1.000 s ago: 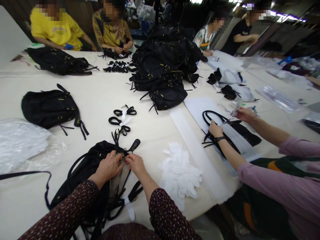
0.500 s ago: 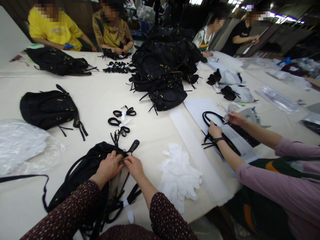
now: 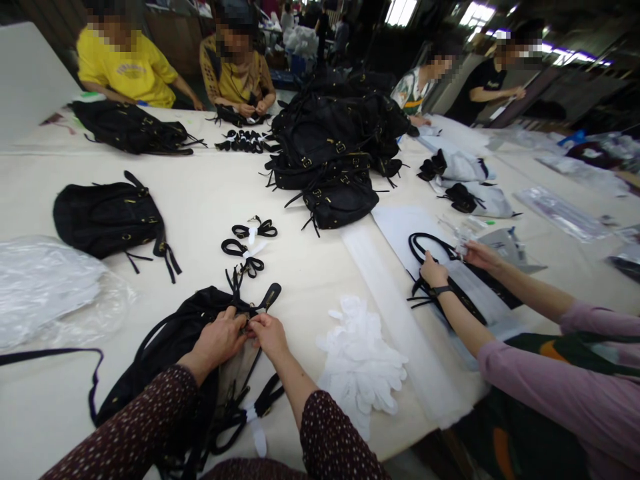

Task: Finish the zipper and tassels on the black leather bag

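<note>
No lettering could be read anywhere in the room; a curved print ran across the chest of a co-worker's yellow shirt (image 3: pixel 131 69), too small and blurred to make out.

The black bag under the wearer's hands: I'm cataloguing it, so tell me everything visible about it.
The black bag lies flat and slumped on the cream table, at its near edge. It looks like soft matte fabric or leather with small gold-toned fittings. Thin straps and a tab trail from its top; a long strap loops to the left. A pale lining or insert shows at the opening. The left hand and right hand pinch its top edge together.
</note>
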Demonstrator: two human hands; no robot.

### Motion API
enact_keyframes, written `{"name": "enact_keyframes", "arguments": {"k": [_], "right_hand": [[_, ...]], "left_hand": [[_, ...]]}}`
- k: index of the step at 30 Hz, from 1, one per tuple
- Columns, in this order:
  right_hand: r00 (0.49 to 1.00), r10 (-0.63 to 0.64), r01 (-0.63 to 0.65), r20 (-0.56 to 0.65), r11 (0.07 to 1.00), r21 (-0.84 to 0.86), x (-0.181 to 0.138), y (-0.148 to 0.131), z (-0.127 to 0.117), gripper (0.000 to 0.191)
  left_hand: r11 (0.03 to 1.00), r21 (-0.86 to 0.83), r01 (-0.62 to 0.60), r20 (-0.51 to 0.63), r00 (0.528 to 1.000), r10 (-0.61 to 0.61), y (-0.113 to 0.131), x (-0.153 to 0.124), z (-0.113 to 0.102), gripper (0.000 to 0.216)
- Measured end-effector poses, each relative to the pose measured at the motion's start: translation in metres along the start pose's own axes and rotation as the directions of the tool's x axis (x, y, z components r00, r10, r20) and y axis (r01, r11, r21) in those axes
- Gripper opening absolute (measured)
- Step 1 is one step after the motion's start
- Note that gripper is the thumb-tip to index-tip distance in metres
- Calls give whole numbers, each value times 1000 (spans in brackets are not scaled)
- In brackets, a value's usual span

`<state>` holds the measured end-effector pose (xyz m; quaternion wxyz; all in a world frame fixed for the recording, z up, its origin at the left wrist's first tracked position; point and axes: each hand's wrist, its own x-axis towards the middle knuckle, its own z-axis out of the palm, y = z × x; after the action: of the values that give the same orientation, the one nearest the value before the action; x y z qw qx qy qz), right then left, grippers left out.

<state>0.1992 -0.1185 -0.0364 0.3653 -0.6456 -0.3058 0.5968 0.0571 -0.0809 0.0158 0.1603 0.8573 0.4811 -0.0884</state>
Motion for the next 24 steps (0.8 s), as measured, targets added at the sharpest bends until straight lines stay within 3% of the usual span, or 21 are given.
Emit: {"name": "enact_keyframes", "arguments": {"k": [15,20,24], "right_hand": [[996,69,-81,61,972,219,-5,-1,2,13],[999,25,-31,37,981,190,-7,3,1,8],[997,-81,81,-5,997,-16,-8,9,-1,19]], "left_hand": [[995,36,-89,-21,996,90,-7,-5,-3,25],[994,72,-81,-32,996,84,-7,-6,0,24],[991,106,-84,-82,992,92,-7,-9,8,28]]}}
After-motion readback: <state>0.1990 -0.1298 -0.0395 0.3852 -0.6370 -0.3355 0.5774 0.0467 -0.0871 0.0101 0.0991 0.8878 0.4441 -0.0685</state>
